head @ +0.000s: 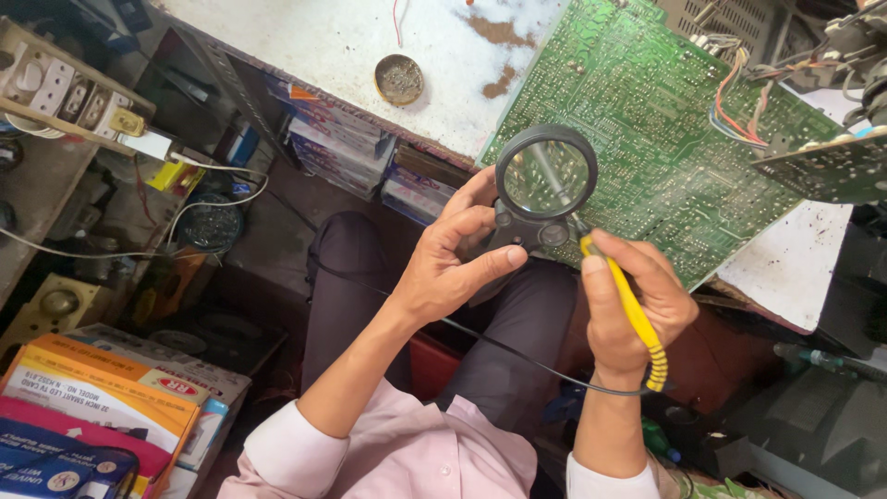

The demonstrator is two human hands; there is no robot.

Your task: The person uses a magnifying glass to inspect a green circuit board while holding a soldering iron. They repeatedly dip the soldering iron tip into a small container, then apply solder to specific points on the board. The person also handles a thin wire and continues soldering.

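Workbench [370,46]: magnifier [545,176] in left grip [453,263], over circuit board [665,139].

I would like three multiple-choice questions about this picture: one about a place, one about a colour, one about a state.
1. Where is the small round tin?
A. on the white bench top
B. on the circuit board
C. in the left hand

2. What colour is the handle of the tool in the right hand?
A. red
B. yellow
C. blue

3. How is the magnifying glass kept in place?
A. lying flat on the bench
B. hanging from a wire
C. held by the left hand

Answers: 1 A, it sits on bare white surface; 2 B, the soldering tool has a yellow grip; 3 C, fingers wrap its dark handle over the green circuit board.
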